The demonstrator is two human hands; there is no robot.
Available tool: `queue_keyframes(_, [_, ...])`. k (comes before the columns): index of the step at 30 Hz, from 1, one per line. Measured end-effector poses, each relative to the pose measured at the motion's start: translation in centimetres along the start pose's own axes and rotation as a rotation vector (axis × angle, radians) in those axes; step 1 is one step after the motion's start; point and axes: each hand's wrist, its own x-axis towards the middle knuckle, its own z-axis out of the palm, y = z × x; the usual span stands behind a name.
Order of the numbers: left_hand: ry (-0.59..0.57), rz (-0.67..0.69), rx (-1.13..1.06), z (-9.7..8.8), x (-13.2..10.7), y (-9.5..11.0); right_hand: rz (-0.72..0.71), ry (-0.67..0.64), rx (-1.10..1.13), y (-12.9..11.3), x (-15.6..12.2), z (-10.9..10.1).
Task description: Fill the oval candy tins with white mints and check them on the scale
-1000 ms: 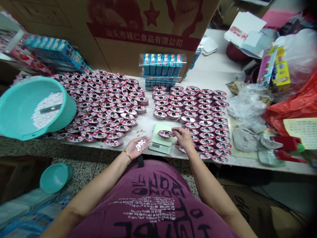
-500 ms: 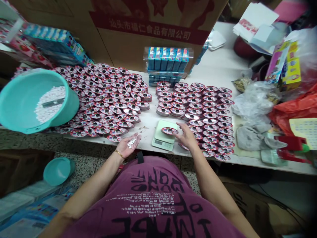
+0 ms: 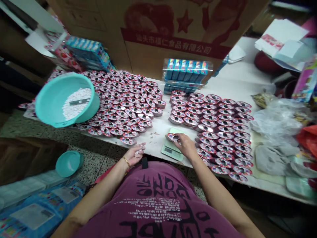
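One oval printed case (image 3: 172,137) pinched at its rim by the right grip (image 3: 185,145), just above a green digital scale (image 3: 172,150); small white tablets (image 3: 137,151) cupped inside the curled, closed left grip (image 3: 133,155). Probably a light, stiff, slick shell, best taken by the edge; tablets tiny, crumbly, easily spilled.

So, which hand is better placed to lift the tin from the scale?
Probably the right hand: it is already at the oval tin on the digital scale. The left hand is further away and appears to hold white tablets.
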Motion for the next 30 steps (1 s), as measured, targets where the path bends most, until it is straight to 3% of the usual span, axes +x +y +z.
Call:
queue_keyframes(6, [0.102,0.071,-0.026,-2.8,-1.6,0.3,-0.147,-0.189,-0.089,-8.7,4.6,3.2])
queue_keyframes(10, [0.111,0.101,-0.048,-3.9,-2.0,0.7,-0.194,-0.207,-0.168,-11.9,6.6,5.3])
queue_keyframes(14, [0.134,0.103,-0.031,-4.4,-1.5,0.9,-0.240,-0.221,-0.163,-12.1,7.0,6.2])
queue_keyframes(19, [0.164,0.099,0.029,-4.4,-0.4,1.1,-0.275,-0.120,-0.053,-11.2,6.4,6.7])
queue_keyframes(22, [0.168,0.091,0.041,-4.0,-0.3,1.1,-0.354,-0.163,-0.042,-11.2,6.6,7.1])
queue_keyframes(24, [0.179,0.084,0.046,-3.7,-0.4,1.0,-0.331,-0.187,0.024,-11.0,6.9,7.2])
queue_keyframes(26, [0.173,0.082,0.047,-3.4,-0.5,0.8,-0.241,-0.190,0.212,-10.6,7.0,7.3])
queue_keyframes(30, [0.110,0.106,0.076,-3.0,-0.6,0.5,0.079,-0.255,0.878,-9.2,5.9,7.6])
